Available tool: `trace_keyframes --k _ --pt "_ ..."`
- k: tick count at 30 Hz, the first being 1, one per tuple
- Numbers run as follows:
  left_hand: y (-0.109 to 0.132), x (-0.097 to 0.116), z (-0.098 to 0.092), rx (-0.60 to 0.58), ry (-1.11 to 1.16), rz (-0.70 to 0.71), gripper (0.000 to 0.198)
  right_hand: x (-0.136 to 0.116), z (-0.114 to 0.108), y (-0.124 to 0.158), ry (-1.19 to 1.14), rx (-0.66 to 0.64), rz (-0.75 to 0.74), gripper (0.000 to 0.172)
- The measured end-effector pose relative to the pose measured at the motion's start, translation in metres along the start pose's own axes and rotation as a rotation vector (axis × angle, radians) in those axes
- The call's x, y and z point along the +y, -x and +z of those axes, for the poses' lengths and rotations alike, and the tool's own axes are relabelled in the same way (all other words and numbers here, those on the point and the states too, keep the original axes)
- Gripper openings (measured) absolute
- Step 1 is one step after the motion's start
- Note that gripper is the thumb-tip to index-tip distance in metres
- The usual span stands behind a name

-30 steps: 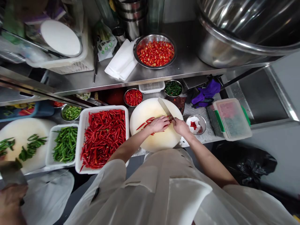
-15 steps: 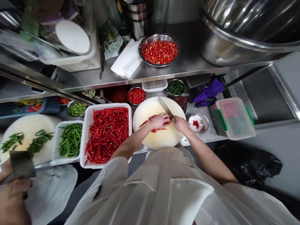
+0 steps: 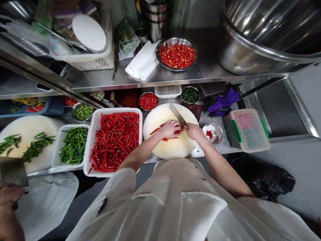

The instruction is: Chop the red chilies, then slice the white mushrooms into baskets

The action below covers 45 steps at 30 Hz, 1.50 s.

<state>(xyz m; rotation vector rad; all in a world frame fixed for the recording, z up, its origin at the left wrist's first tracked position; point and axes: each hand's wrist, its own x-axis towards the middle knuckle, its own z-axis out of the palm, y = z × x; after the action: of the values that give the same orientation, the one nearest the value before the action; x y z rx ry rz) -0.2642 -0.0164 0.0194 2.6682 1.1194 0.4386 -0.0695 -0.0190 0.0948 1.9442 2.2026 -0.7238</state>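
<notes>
On a round white cutting board (image 3: 180, 147), my right hand (image 3: 194, 132) is closed round the handle of a kitchen knife (image 3: 178, 113), its blade slanting up and left. My left hand (image 3: 171, 128) presses down on red chilies (image 3: 166, 139) just left of the blade, its fingers bent together over them. Several chilies stick out from under that hand. Left of the board stands a white basket (image 3: 140, 127) heaped with red chilies (image 3: 115, 144). A small metal bowl (image 3: 219, 134) with white paper and red bits sits to the right.
At the left, a co-worker's hand (image 3: 8, 195) holds a cleaver (image 3: 13, 170) by a second board (image 3: 47, 125) with green chilies. A shelf edge (image 3: 140, 85) crosses above, bearing a bowl of cut chilies (image 3: 178, 55) and a large metal basin (image 3: 233, 58). A lidded box (image 3: 250, 130) stands right.
My hands stay on the chilies and knife, with little visible movement. The co-worker's cleaver has shifted left in the picture. The whole view has moved slightly.
</notes>
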Motion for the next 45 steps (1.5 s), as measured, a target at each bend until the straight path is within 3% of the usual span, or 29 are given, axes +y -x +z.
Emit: trace_keyframes --k 14,23,29,40,45 --pt "0.013 -0.002 -0.005 0.044 0.032 -0.11 0.018 -0.01 0.009 0.001 -0.017 -0.018 -0.001 0.042" --pt "0.01 -0.003 0.004 0.054 0.044 -0.091 0.019 -0.013 0.008 0.0 -0.004 0.005 -0.033 0.043" --pt "0.01 -0.001 0.005 0.063 0.013 -0.08 0.019 -0.012 0.013 0.005 -0.027 -0.002 0.027 0.044" --pt "0.018 0.004 0.002 0.104 -0.009 -0.192 0.019 -0.024 0.014 -0.003 -0.068 -0.004 0.005 0.043" --pt "0.017 0.005 -0.002 0.086 0.0 -0.132 0.018 -0.03 0.006 -0.007 -0.066 0.019 0.003 0.042"
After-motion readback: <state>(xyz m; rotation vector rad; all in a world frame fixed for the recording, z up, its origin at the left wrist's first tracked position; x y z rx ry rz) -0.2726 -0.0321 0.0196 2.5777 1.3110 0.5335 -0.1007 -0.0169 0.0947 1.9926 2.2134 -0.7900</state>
